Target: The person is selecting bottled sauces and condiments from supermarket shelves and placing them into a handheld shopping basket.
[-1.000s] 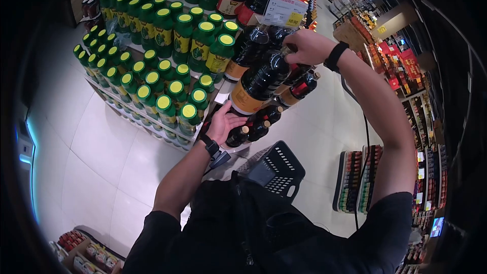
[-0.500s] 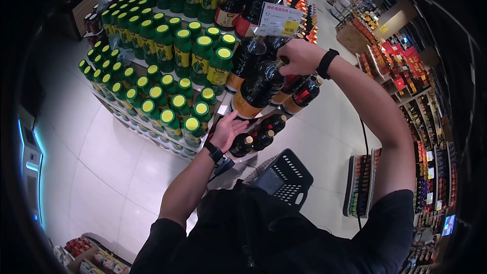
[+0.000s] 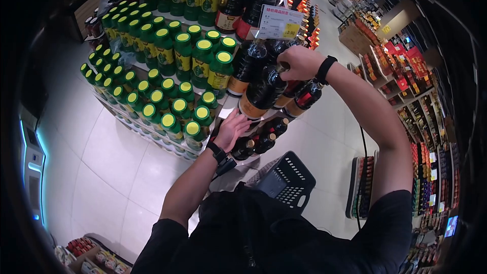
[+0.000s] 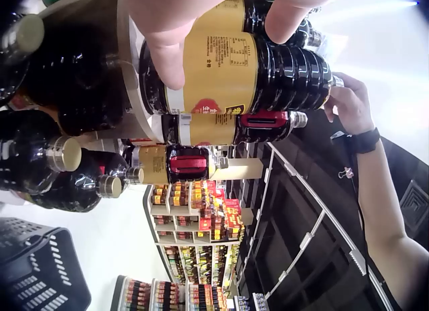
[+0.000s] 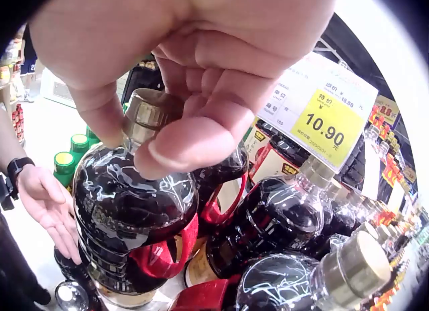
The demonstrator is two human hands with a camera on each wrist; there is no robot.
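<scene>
A large dark sauce bottle (image 3: 261, 91) with an orange label and a gold cap (image 5: 151, 113) leans out from the display, among other dark bottles. My right hand (image 3: 299, 63) pinches that cap between thumb and fingers (image 5: 181, 147). My left hand (image 3: 232, 128) lies open just under the bottle's base, palm up and fingers straight; the right wrist view shows the left hand (image 5: 48, 205) below the bottle. In the left wrist view the thumb (image 4: 167, 53) lies against the bottle's label (image 4: 214, 63).
Green-capped bottles (image 3: 172, 71) fill the tiered stand on the left. A price card reading 10.90 (image 3: 278, 23) stands above the dark bottles. A black shopping basket (image 3: 284, 180) hangs by my waist. Stocked shelves (image 3: 406, 66) line the aisle on the right.
My right hand has kept its hold on the cap. The bottle has sunk a little closer to the shelf, and my left hand has stayed under its base.
</scene>
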